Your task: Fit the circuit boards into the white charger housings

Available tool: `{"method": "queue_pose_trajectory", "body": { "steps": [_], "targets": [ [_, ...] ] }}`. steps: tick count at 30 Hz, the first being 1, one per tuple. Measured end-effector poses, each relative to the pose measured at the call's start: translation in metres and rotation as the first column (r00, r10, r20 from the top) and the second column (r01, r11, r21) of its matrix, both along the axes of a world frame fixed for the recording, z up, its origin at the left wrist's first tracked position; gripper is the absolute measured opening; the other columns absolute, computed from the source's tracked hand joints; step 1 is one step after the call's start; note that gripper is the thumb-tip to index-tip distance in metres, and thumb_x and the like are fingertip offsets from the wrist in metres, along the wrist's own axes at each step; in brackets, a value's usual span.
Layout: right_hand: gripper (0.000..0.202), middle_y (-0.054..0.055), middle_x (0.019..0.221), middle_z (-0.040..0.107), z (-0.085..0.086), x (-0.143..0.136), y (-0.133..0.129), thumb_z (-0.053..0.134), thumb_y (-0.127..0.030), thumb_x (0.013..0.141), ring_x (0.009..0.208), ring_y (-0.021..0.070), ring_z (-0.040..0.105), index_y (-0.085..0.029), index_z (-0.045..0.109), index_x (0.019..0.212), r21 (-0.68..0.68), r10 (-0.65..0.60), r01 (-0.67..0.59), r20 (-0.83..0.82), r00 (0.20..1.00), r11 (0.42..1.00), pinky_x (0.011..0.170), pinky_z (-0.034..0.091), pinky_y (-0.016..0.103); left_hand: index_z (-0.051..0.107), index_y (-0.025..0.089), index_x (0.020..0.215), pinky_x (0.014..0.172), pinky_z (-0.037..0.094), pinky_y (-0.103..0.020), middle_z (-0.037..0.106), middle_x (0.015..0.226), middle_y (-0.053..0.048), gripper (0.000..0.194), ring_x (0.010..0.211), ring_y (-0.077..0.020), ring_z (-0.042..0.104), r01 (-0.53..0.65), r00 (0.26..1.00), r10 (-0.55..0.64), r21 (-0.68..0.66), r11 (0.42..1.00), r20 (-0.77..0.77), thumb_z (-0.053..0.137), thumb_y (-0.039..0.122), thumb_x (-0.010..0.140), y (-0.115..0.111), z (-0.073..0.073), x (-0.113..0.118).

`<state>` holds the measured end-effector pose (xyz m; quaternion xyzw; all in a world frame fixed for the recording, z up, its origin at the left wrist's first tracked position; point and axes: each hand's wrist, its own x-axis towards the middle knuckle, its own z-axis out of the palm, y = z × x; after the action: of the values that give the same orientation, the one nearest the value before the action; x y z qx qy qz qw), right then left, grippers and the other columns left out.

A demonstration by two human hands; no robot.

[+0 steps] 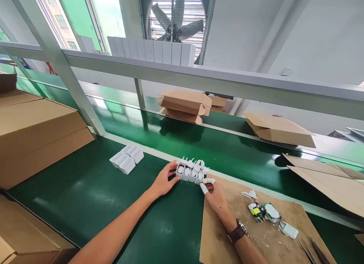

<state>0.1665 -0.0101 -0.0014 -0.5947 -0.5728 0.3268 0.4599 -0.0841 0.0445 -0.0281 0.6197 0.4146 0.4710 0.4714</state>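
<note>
A short row of several white plastic charger housings (189, 173) stands on the green worktop, with parts and pale prong-like pieces sticking out of their tops. At the row's left end, the thumb and fingers of my left hand (166, 179) close on the outermost housing. My right hand (216, 197), with white covers on the thumb and a fingertip, pinches at the right end. Between them the hands hold the row from both sides. Farther left sits a cluster of open white housings (127, 158), apart from my hands.
Brown cardboard (224, 226) lies at the right, bearing circuit boards (264, 212) with wires, a white plug piece (250, 195) and tweezers (307, 252). Cardboard boxes (42, 127) stand at the left. Behind a metal rail (199, 72), a green belt (227, 142) carries folded cartons (184, 104).
</note>
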Motion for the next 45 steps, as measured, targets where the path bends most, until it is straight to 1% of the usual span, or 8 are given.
{"method": "queue_pose_trajectory", "body": {
  "steps": [7,13,19,24,29,34,38,45],
  "targets": [
    [0.033,0.007,0.075,0.073,-0.006,0.003,0.005,0.067,-0.054,0.073,0.065,0.0236,0.065,-0.022,0.067,0.081,-0.039,-0.024,0.024,0.008,1.000,0.999,0.067,0.056,0.040,0.041,0.022,0.151,0.113,0.054,-0.055,0.063,0.142,-0.016,0.075,0.135,-0.0319,0.062,0.054,0.994,-0.044,0.092,0.994,-0.101,0.073,0.032,0.084,-0.006,0.003,0.000],
    [0.031,0.008,0.080,0.075,0.003,0.004,-0.001,0.067,-0.051,0.070,0.073,0.0273,0.070,-0.023,0.067,0.084,-0.072,0.001,-0.001,-0.008,1.000,0.997,0.071,0.058,0.042,0.052,0.024,0.143,0.109,0.056,-0.052,0.062,0.140,-0.014,0.052,0.130,-0.0290,0.063,-0.151,0.896,0.317,0.457,0.876,-0.311,0.064,0.027,0.092,-0.013,0.030,-0.016],
    [0.030,0.009,0.082,0.076,0.004,0.003,-0.003,0.066,-0.049,0.069,0.077,0.0290,0.071,-0.023,0.068,0.083,-0.050,0.019,-0.018,0.009,1.000,0.999,0.075,0.059,0.044,0.067,0.019,0.122,0.112,0.047,-0.058,0.064,0.132,-0.017,0.028,0.132,-0.0353,0.055,-0.393,0.403,0.870,0.805,0.445,-0.285,0.059,0.029,0.097,-0.019,0.068,-0.089],
    [0.026,0.006,0.077,0.074,-0.002,0.002,0.000,0.064,-0.046,0.073,0.071,0.0252,0.069,-0.023,0.068,0.084,-0.015,0.049,-0.049,0.021,0.999,0.999,0.068,0.057,0.039,0.074,0.016,0.088,0.097,0.050,-0.063,0.064,0.131,-0.022,0.017,0.128,-0.0446,0.053,-0.384,0.069,0.877,0.799,0.463,-0.475,0.061,0.026,0.091,-0.037,0.065,-0.136],
    [0.019,0.004,0.074,0.070,0.005,-0.001,-0.007,0.056,-0.041,0.082,0.065,0.0214,0.064,-0.023,0.064,0.081,0.117,0.070,-0.085,0.132,0.989,0.989,0.063,0.054,0.035,0.067,0.021,0.074,0.095,0.056,-0.047,0.070,0.120,-0.013,0.020,0.114,-0.0319,0.065,-0.283,0.363,0.779,0.736,0.615,-0.511,0.056,0.027,0.090,-0.049,0.065,-0.113],
    [0.013,0.004,0.079,0.071,0.007,-0.006,-0.008,0.054,-0.030,0.088,0.068,0.0191,0.065,-0.022,0.064,0.087,0.110,0.045,-0.078,0.279,0.959,0.991,0.067,0.055,0.032,0.055,0.024,0.077,0.076,0.060,-0.029,0.069,0.132,-0.005,0.016,0.103,-0.0199,0.073,0.045,0.727,0.385,0.599,0.799,-0.568,0.055,0.029,0.093,-0.060,0.075,-0.041],
    [0.012,0.004,0.090,0.075,0.012,0.005,-0.015,0.059,-0.022,0.088,0.077,0.0184,0.069,-0.022,0.066,0.098,0.073,0.064,-0.098,0.375,0.925,0.992,0.075,0.058,0.031,0.050,0.024,0.073,0.075,0.061,-0.032,0.074,0.121,-0.008,0.018,0.096,-0.0206,0.075,0.325,0.787,0.163,0.624,0.711,-0.595,0.050,0.019,0.090,-0.064,0.070,0.001],
    [0.026,0.015,0.129,0.068,0.053,0.100,-0.067,0.061,-0.017,0.086,0.122,0.0312,0.060,-0.020,0.067,0.111,0.038,-0.088,0.082,0.615,0.784,0.996,0.105,0.045,0.047,0.064,0.023,0.094,0.089,0.063,-0.035,0.072,0.122,-0.009,0.016,0.108,-0.0241,0.073,0.319,0.835,0.102,0.626,0.711,-0.541,0.061,0.039,0.097,-0.056,0.047,-0.002]
  ]
}}
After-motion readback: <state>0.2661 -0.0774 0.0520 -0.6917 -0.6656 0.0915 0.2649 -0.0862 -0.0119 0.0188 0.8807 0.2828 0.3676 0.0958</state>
